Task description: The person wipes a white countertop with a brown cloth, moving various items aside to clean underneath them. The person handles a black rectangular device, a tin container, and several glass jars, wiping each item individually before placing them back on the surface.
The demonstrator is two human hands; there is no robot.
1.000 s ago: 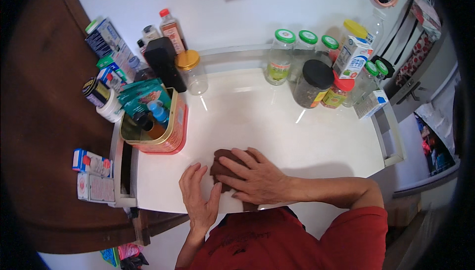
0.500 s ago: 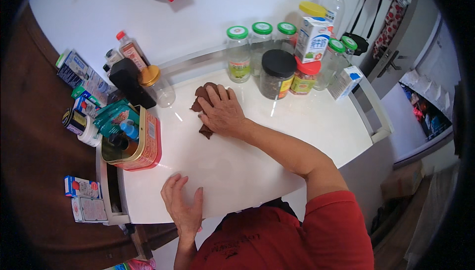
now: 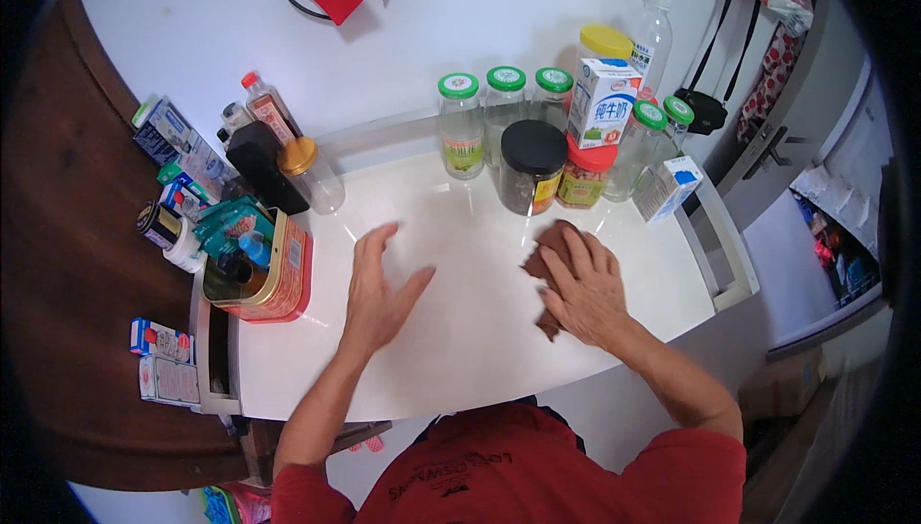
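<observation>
Brown cloth [image 3: 538, 261] lies on the right of the bench [image 3: 470, 361], nearer than the black-lidded jar [image 3: 526, 183], beneath the right hand [image 3: 588, 296], its fingers extended, unclenched. The left hand [image 3: 377, 294] is empty, released, thumb spread.

Large blue characters on a white-and-blue carton [image 3: 604, 107], dark lettering on a red shirt [image 3: 499, 471]

Cloth [image 3: 554, 239] is brown, tabletop [image 3: 470, 313] white, 5 jar lids [image 3: 506, 78] green
</observation>
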